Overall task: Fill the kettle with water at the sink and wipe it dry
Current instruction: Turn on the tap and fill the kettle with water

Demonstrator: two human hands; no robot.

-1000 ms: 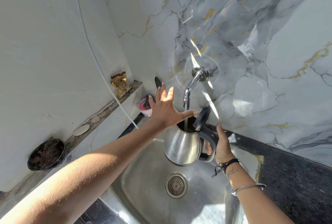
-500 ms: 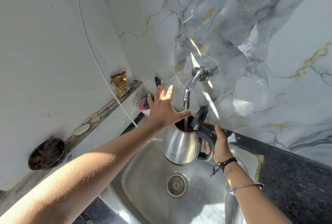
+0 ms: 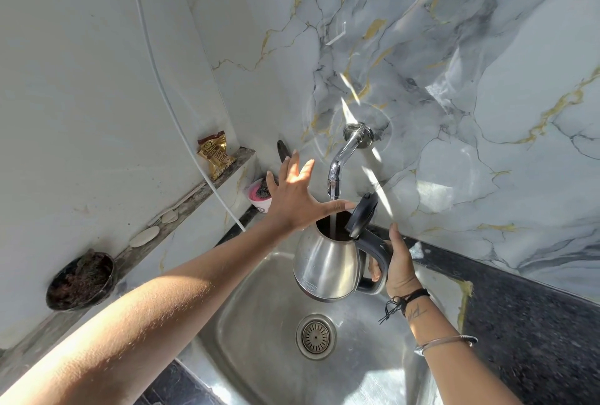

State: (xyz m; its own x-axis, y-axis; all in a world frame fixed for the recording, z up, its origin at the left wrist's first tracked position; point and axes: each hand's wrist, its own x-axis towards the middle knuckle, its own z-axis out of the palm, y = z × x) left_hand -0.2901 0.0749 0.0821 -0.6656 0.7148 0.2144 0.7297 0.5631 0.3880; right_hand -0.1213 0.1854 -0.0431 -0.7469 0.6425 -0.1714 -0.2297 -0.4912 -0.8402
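Kettle (image 3: 326, 266) barely shifted, right hand (image 3: 401, 269) gripping handle, left hand (image 3: 297, 200) splayed, empty, labels illegible

Steel kettle (image 3: 328, 263) — lid open — tilted under running tap (image 3: 341, 157), above sink (image 3: 259, 323).

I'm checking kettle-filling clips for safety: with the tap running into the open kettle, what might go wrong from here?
1. The kettle hangs above the sink, held by its handle in the right hand alone; as it gets heavier it may tip or slip.
2. The water level inside is hidden, so it may overflow.
3. The left hand, spread open, has its thumb by the stream under the tap; it could splash water onto the outside.
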